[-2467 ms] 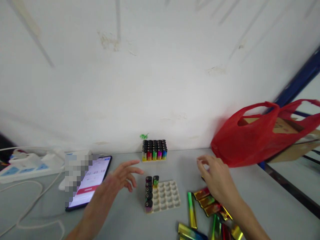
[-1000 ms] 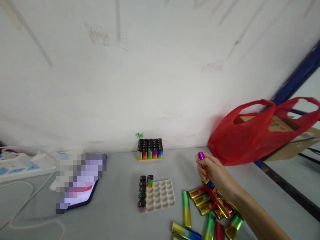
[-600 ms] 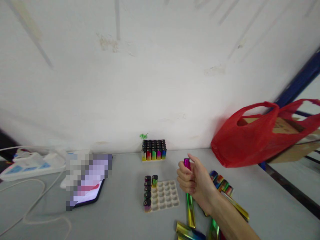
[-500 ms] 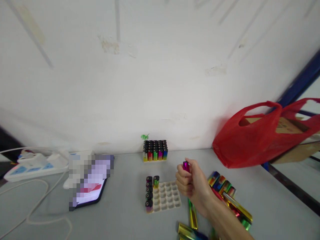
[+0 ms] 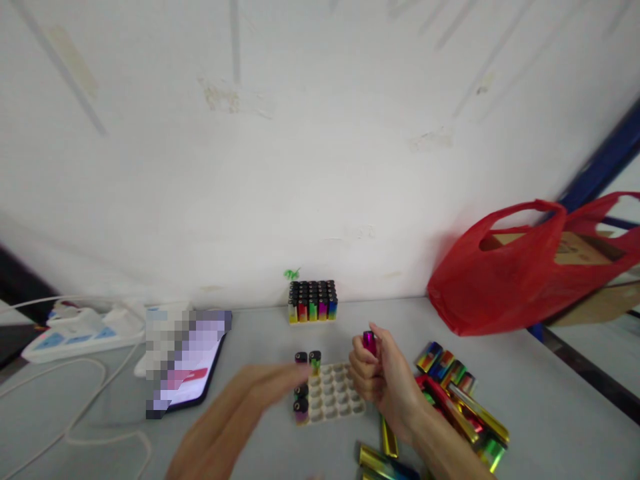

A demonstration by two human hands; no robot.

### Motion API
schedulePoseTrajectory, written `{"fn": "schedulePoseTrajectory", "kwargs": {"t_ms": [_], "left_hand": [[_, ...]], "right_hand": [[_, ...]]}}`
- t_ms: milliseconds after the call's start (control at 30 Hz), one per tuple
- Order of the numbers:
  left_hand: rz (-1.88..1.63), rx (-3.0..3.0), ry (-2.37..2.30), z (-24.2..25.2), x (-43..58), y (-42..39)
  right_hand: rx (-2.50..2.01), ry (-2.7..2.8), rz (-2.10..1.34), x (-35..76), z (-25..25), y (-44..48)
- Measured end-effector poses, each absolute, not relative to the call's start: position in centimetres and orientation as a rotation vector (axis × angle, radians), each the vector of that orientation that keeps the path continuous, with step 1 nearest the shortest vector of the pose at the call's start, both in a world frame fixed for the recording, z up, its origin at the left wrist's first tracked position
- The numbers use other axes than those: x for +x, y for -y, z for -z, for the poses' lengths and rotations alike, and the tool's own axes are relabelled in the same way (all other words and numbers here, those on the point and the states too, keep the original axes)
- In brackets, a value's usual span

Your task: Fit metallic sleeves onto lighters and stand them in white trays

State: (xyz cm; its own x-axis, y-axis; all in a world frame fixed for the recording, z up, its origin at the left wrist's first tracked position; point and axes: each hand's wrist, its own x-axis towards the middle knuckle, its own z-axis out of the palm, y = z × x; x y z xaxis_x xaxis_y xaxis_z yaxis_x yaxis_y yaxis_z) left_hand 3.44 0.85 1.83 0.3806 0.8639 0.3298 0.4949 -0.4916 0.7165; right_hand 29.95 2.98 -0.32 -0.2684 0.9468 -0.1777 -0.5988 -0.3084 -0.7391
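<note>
My right hand (image 5: 373, 370) is closed around a shiny purple lighter (image 5: 369, 342), whose upper end shows above the fingers; the rest is hidden. The hand is over the right edge of a pale tray (image 5: 334, 393) with rows of round-cornered slots. Several black-topped lighters (image 5: 301, 407) stand along the tray's left column, and a green-yellow lighter (image 5: 315, 362) is in the second column at the back. My left hand (image 5: 245, 413), slightly blurred, reaches in from below with fingers stretched out and nothing visible in it, partly covering the left column.
A full block of lighters (image 5: 313, 303) stands against the wall. Shiny coloured cylinders (image 5: 450, 393) lie in a loose pile at right, with more gold ones (image 5: 380, 460) in front. A phone (image 5: 195, 367), a power strip (image 5: 80, 339) with cables and a red bag (image 5: 500, 280) are around.
My left hand has come into view from below, up to the tray's left side. The right hand stays almost in place, still holding the purple lighter.
</note>
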Motion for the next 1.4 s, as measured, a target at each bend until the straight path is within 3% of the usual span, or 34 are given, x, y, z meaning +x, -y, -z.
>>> {"fn": "schedulePoseTrajectory", "kwargs": {"t_ms": [400, 633, 1400], "left_hand": [[-0.807, 2.044, -1.077, 5.1, 4.5, -3.6], [-0.681, 2.088, -1.118, 5.2, 4.3, -4.0], [-0.767, 2.128, -1.128, 6.2, 4.2, -4.1]], "right_hand": [[-0.923, 0.78, -1.776, 28.7, 1.3, -1.7], [-1.005, 0.858, -1.761, 28.6, 1.2, -1.2], [-1.077, 0.873, -1.687, 28.3, 2.7, -0.3]]}}
